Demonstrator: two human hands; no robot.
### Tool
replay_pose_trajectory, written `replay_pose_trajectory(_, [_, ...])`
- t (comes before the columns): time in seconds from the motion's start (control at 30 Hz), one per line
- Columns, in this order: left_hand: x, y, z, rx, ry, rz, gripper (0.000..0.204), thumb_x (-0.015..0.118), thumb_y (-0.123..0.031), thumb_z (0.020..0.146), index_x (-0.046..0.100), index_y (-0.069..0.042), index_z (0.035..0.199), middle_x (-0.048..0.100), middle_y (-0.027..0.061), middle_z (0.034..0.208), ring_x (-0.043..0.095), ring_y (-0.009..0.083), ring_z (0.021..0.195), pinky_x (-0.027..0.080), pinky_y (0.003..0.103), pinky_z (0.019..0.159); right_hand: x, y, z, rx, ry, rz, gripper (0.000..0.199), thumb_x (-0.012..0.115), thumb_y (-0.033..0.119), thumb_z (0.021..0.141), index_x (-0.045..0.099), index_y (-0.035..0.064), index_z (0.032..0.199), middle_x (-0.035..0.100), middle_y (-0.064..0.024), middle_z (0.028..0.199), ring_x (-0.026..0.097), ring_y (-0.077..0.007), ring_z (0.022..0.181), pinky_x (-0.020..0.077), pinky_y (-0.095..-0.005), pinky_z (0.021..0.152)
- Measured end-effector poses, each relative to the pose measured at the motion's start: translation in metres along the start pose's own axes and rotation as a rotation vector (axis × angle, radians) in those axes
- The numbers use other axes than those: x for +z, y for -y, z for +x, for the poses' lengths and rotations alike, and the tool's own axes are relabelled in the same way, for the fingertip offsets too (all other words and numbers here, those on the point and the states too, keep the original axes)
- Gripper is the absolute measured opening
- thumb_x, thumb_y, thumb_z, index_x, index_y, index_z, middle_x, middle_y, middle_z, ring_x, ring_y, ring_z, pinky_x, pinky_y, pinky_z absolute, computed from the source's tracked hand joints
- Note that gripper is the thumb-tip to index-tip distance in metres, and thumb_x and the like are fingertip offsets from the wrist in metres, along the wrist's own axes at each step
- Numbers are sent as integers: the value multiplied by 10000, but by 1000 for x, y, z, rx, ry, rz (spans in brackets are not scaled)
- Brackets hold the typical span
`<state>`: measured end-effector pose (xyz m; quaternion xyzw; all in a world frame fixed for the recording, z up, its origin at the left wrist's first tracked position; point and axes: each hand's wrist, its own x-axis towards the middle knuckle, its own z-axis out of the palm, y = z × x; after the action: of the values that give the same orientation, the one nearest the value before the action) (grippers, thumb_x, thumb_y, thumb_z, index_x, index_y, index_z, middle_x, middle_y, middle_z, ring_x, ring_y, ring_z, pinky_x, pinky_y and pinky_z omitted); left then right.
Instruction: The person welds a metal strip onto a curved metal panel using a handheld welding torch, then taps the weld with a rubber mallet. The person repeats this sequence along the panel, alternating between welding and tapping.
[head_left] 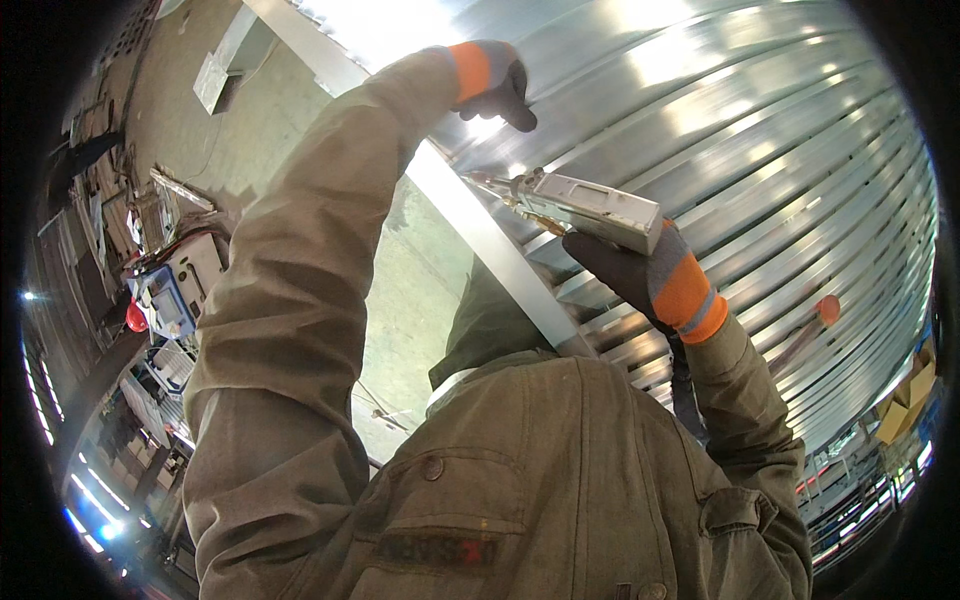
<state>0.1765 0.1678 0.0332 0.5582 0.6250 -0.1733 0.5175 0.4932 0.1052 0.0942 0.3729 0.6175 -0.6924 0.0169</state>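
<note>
My right hand (640,265), in a grey-and-orange glove with dark fingers, is wrapped round a welding gun (600,205). The gun has a pale boxy body, and its thin nozzle with a brass-coloured tube below points left toward a corner of metal. That tip is close to a flat metal edge bar (490,250), where the ribs of a shiny slatted metal panel (720,150) end. Above the nozzle, my left hand (495,85) in a matching glove hangs over the panel with curled fingers. What those fingers hold, if anything, is hidden.
Beyond the bar lies a grey-green floor (270,130) with a white metal piece (222,70) on it. Blue-and-white equipment (170,300) and a red round object (136,316) stand at the left. An orange-tipped object (828,310) and cardboard boxes (908,400) are at the right.
</note>
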Motion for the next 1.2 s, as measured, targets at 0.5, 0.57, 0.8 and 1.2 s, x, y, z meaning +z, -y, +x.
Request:
replay_pose_trajectory(0.5, [-4,-5,-2,-21,51,-3,435,830,-466,809,780,-41,882,711,86,794,668,228,640,549,408,626,7,-10,-1,-57,-44,80,373,838,242,985,746,19,1269,801,-58,998,729,-113,878,601,-334,777])
replay_pose_trajectory(0.57, [-3,-2,-2,3,21,-37,436,823,-460,804,780,-35,895,695,83,779,664,222,647,545,408,615,8,-12,0,-91,-36,87,370,835,243,987,747,22,1270,802,-61,1002,734,-120,886,600,-335,777])
replay_pose_trajectory(0.8, [-3,-8,-4,-14,8,0,390,833,-430,853,692,-75,773,613,38,679,598,184,569,466,376,514,2,-11,-2,-34,1,-7,368,806,142,995,725,14,1330,796,-77,1155,720,-124,1036,597,-316,875])
replay_pose_trajectory(1.2, [-1,-7,-2,6,-4,-12,345,852,-347,875,670,-85,745,558,6,622,545,146,518,433,339,457,-3,-3,-2,43,66,-77,405,783,199,1020,695,18,1371,748,-89,1262,699,-154,1086,595,-321,921])
